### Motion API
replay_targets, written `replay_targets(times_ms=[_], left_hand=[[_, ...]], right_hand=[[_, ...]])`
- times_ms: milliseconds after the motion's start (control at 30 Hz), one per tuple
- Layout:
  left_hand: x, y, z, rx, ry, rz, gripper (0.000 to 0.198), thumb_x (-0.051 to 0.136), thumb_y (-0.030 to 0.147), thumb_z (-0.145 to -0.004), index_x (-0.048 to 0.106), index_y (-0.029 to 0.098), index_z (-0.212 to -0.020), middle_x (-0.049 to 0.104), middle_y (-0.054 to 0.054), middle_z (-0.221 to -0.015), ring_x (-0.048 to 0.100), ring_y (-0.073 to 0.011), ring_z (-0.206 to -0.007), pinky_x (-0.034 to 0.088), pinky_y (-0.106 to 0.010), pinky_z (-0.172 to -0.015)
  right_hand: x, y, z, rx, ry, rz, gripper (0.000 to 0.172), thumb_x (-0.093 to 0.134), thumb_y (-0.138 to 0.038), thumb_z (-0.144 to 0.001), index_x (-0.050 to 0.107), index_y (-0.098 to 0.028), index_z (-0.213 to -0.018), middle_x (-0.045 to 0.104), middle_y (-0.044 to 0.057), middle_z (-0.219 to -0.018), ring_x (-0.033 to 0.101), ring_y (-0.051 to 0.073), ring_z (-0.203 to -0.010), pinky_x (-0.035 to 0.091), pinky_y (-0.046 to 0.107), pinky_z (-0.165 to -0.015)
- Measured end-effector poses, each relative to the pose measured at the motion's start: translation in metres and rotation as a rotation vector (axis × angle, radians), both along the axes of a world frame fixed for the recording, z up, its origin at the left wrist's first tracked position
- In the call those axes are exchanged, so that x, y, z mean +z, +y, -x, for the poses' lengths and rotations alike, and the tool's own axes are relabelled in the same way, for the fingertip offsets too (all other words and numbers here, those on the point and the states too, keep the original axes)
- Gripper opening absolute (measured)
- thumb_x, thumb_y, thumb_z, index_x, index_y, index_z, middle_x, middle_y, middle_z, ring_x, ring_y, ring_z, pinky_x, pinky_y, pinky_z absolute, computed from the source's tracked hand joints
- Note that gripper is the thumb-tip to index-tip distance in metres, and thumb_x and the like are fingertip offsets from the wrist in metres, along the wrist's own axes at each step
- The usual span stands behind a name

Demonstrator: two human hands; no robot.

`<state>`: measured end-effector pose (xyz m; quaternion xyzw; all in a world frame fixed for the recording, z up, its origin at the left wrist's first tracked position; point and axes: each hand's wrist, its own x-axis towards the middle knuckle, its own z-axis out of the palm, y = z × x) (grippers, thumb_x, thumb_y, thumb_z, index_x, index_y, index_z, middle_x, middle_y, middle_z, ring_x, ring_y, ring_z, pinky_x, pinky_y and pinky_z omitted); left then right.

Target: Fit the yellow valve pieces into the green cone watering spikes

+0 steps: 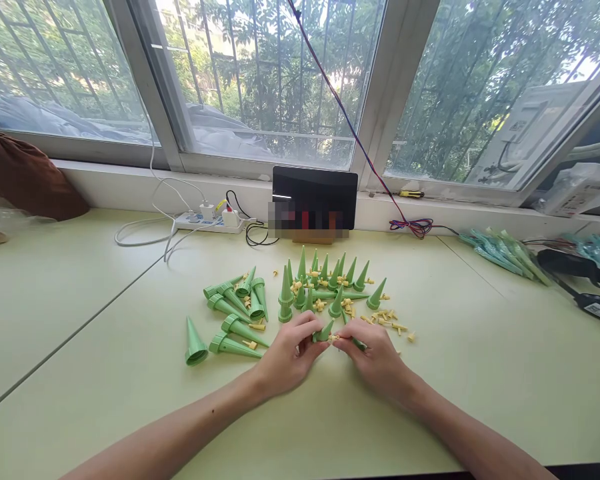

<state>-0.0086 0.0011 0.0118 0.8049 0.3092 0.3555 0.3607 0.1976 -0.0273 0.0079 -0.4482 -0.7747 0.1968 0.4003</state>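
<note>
My left hand (291, 353) is closed on a green plastic cone spike (324, 331), its tip pointing up and right. My right hand (375, 357) pinches a small yellow valve piece (335, 338) against the cone's wide end, and a second green cone (357, 344) lies under its fingers. Both hands meet over the pale green table (130, 373). Just beyond them stand several upright green cones (325, 283) mixed with loose yellow pieces (387, 320). To the left lies a heap of green cones on their sides (235, 303), some fitted with yellow pieces.
A black tablet (314, 200) leans against the window sill at the back centre. A white power strip (210, 220) with cables lies left of it. A brown bag (25, 177) sits far left. Bundled green parts (500, 250) and black items (580, 273) lie at the right.
</note>
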Motion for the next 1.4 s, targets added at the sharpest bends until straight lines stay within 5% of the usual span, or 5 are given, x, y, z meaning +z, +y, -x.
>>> replay_targets(times_ms=[467, 633, 767, 867, 1400], left_hand=[[-0.011, -0.001, 0.002, -0.030, 0.029, -0.122, 0.007, 0.054, 0.021, -0.099, 0.061, 0.019, -0.098, 0.051, -0.002, -0.089, 0.046, -0.0124, -0.071, 0.040, -0.023, -0.061], [-0.010, -0.002, 0.001, -0.009, 0.022, -0.083, 0.015, 0.056, 0.021, -0.097, 0.053, 0.018, -0.083, 0.046, 0.000, -0.083, 0.044, -0.0109, -0.066, 0.039, -0.023, -0.058], [-0.004, -0.002, -0.002, 0.031, -0.001, -0.059, 0.023, 0.058, 0.023, -0.095, 0.048, 0.018, -0.076, 0.043, 0.002, -0.076, 0.041, -0.0110, -0.064, 0.035, -0.023, -0.056], [0.001, -0.002, -0.004, 0.077, -0.029, 0.016, 0.029, 0.060, 0.027, -0.094, 0.045, 0.018, -0.070, 0.041, 0.003, -0.070, 0.039, -0.0110, -0.062, 0.031, -0.023, -0.054], [0.001, 0.000, -0.004, 0.110, -0.020, 0.084, 0.032, 0.059, 0.034, -0.094, 0.046, 0.018, -0.069, 0.039, 0.003, -0.067, 0.036, -0.0121, -0.062, 0.028, -0.025, -0.055]], right_hand=[[0.001, -0.001, 0.002, 0.019, -0.045, 0.014, 0.037, 0.045, -0.026, -0.103, 0.046, -0.021, -0.067, 0.051, -0.003, -0.060, 0.045, 0.014, -0.058, 0.036, 0.027, -0.063], [0.001, -0.003, 0.003, -0.002, -0.015, 0.032, 0.031, 0.048, -0.028, -0.103, 0.055, -0.021, -0.073, 0.058, -0.001, -0.065, 0.051, 0.015, -0.062, 0.040, 0.027, -0.064], [0.002, -0.003, 0.004, -0.025, 0.075, 0.048, 0.011, 0.055, -0.027, -0.100, 0.064, -0.021, -0.100, 0.068, 0.001, -0.079, 0.063, 0.016, -0.071, 0.047, 0.027, -0.067], [0.002, -0.003, 0.004, -0.037, 0.112, 0.010, 0.016, 0.059, -0.025, -0.098, 0.063, -0.020, -0.112, 0.071, 0.002, -0.084, 0.068, 0.018, -0.076, 0.052, 0.027, -0.067], [-0.006, 0.001, 0.001, 0.016, 0.072, -0.081, 0.019, 0.059, -0.020, -0.099, 0.068, -0.021, -0.115, 0.077, 0.008, -0.103, 0.073, 0.021, -0.086, 0.058, 0.031, -0.076]])
